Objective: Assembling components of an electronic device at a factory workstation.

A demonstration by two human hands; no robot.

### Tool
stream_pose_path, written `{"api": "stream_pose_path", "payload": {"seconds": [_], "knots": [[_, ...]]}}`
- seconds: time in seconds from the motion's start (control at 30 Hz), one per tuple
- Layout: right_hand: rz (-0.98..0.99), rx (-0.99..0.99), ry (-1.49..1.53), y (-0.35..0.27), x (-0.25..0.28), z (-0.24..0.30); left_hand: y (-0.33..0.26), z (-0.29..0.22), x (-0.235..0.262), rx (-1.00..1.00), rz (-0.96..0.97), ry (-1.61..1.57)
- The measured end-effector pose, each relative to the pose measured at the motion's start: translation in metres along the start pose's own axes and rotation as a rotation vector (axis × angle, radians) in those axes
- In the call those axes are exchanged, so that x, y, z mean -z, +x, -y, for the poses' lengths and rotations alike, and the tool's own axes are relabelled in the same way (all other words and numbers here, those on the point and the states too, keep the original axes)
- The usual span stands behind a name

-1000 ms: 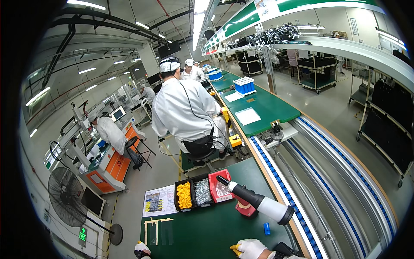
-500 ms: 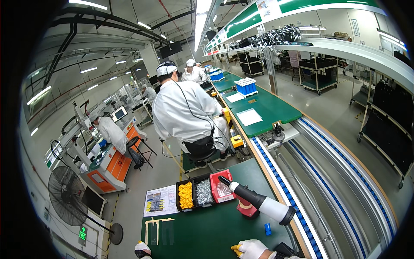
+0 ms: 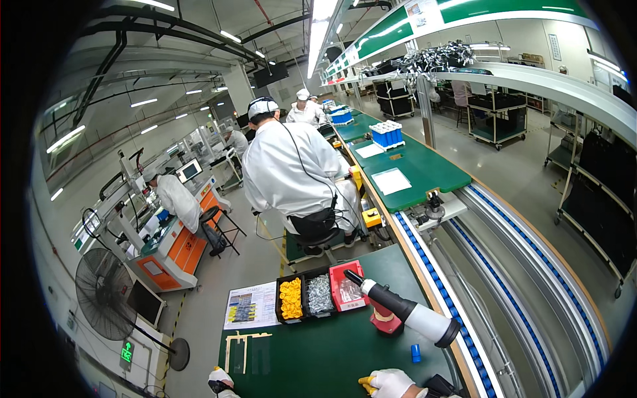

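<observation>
My left hand (image 3: 221, 380), in a white glove with yellow at the fingertips, rests at the near left edge of the green table (image 3: 302, 361). Its fingers are too small and partly hidden to read. My right hand (image 3: 390, 383), gloved the same way, lies over the near right of the table, its yellow-tipped fingers stretched out leftward and slightly apart. Nothing shows in it. A small blue cylinder (image 3: 416, 353) stands just beyond it. Farther off is a black and white tool with a long tapered tip (image 3: 411, 315), on a red stand (image 3: 385, 320).
Bins of yellow parts (image 3: 290, 298), metal pieces (image 3: 319, 295) and a red bin (image 3: 348, 304) line the far edge. A printed sheet (image 3: 251, 306) lies left of them. A roller conveyor (image 3: 434, 282) runs along the right. A seated co-worker (image 3: 292, 169) is ahead.
The whole scene has shifted slightly rightward and down in the picture, as the head view turned a little. Both hands stay about where they were; nothing was picked up or let go.
</observation>
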State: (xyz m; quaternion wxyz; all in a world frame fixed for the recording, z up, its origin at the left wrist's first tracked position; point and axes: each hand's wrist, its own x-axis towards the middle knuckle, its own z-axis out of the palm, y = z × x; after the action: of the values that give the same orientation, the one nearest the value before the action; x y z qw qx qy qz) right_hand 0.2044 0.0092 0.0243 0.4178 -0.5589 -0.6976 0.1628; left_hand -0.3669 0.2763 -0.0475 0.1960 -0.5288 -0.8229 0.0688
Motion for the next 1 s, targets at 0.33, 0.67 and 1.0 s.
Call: {"api": "stream_pose_path", "payload": {"seconds": [0.33, 0.67, 1.0], "knots": [[-0.050, 0.006, 0.003, 0.000, -0.002, 0.001, -0.004, -0.008, -0.001, 0.095, -0.063, -0.128], [-0.055, 0.027, -0.023, -0.002, -0.004, -0.001, -0.009, -0.013, 0.020, 0.041, 0.065, -0.129], [-0.067, 0.032, -0.040, -0.003, -0.004, -0.002, -0.010, -0.017, 0.016, 0.047, 0.040, -0.124]]}}
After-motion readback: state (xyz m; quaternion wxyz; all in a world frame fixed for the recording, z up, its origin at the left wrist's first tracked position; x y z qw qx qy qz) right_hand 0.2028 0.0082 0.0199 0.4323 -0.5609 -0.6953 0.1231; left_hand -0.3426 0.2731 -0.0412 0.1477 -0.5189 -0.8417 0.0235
